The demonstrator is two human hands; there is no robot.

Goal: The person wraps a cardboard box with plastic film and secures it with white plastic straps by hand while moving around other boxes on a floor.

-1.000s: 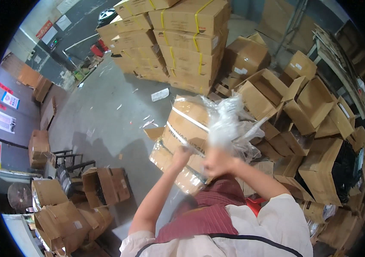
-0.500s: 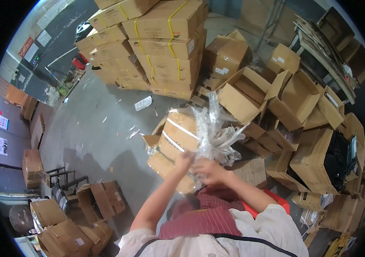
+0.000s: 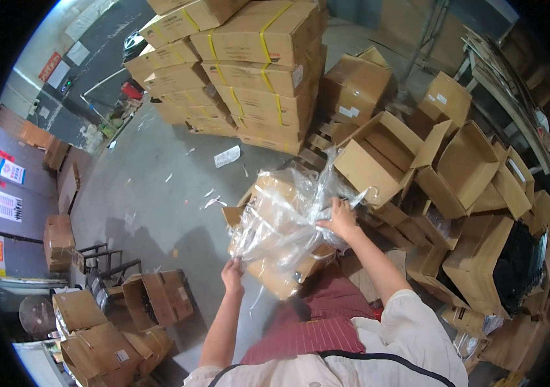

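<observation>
Crumpled clear plastic film lies spread over a cardboard box in front of me. My left hand pinches the film's near left edge, beside the box. On the other side, my right hand is closed on the bunched part of the film, thumb and fingers partly sunk in its folds. Much of the box's top and its printing is veiled by the film; a front corner and an open flap at the left stay visible.
Strapped cartons are stacked high ahead. Several opened boxes crowd the right, one holding black items. More boxes and a black metal-framed cart stand at the lower left. Paper scraps litter the grey floor.
My hands have moved apart, the left out to the left and the right up and rightward. The film, bunched at the right before, now stretches across the box.
</observation>
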